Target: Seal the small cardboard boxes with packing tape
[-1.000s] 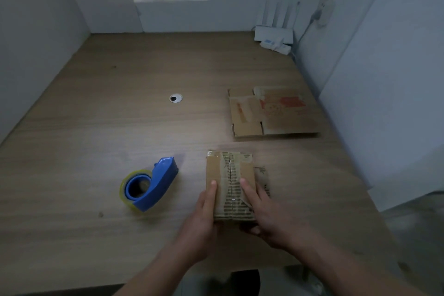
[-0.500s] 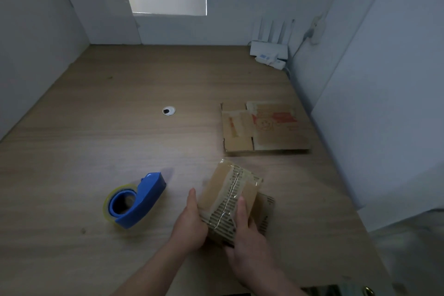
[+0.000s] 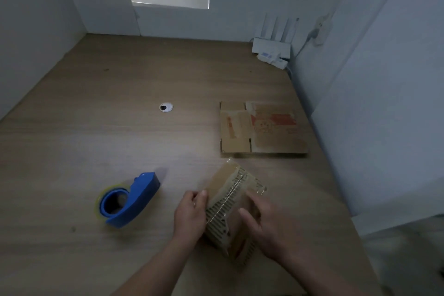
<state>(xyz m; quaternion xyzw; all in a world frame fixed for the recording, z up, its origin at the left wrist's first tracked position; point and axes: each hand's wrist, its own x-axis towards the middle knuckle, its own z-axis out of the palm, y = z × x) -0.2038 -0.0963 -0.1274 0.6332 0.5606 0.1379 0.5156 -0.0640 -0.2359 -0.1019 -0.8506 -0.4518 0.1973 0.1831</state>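
Note:
A small cardboard box (image 3: pixel 228 197) with clear tape along its top seam is tilted up off the wooden table, near its front edge. My left hand (image 3: pixel 191 216) grips the box's left side. My right hand (image 3: pixel 266 226) holds its right side, fingers spread over the cardboard. A blue tape dispenser (image 3: pixel 128 199) with a roll of clear packing tape lies on the table to the left of the box, apart from both hands. A flattened cardboard box (image 3: pixel 262 128) with red print lies flat further back on the right.
A round cable grommet (image 3: pixel 166 107) sits in the wooden table (image 3: pixel 120 108) at mid depth. A white router with antennas (image 3: pixel 272 47) stands in the far right corner. White walls close in the table on the left, back and right.
The box was lying flat under both hands; it has been lifted, turned clockwise and tipped onto an edge. My right hand has shifted from its top to its right side.

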